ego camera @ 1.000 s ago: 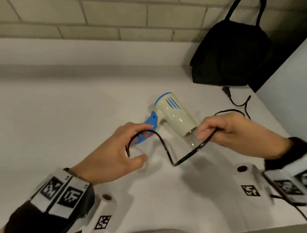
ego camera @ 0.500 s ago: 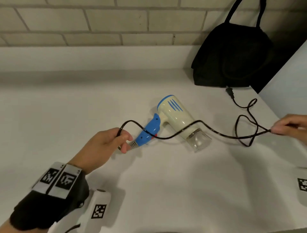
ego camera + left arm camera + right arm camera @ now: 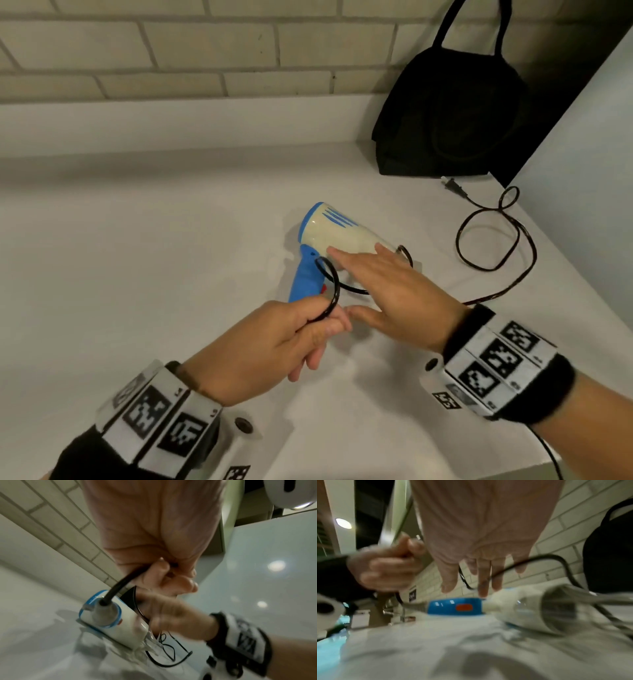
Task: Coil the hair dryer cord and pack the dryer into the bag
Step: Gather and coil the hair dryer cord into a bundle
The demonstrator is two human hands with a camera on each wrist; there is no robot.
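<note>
A cream hair dryer (image 3: 342, 233) with a blue handle (image 3: 305, 277) lies on the white counter (image 3: 137, 274). Its black cord (image 3: 493, 236) trails right in loose loops to the plug (image 3: 454, 186). My left hand (image 3: 329, 318) pinches a loop of cord just below the handle; the left wrist view shows the pinch (image 3: 171, 572) near the handle end (image 3: 102, 609). With straight fingers, my right hand (image 3: 359, 281) hovers over the dryer's nozzle. The cord (image 3: 539, 557) crosses its fingers (image 3: 481, 580). The black bag (image 3: 452, 113) stands at the back right.
A brick wall (image 3: 205, 51) runs behind the counter, above a white upstand. A pale side panel (image 3: 589, 205) closes the right side beside the bag. The counter's front edge is just below my wrists.
My right hand has come back left from the far right, bringing the cord over the dryer. The stretched cord now lies slack in loops. My left hand has moved right with its loop.
</note>
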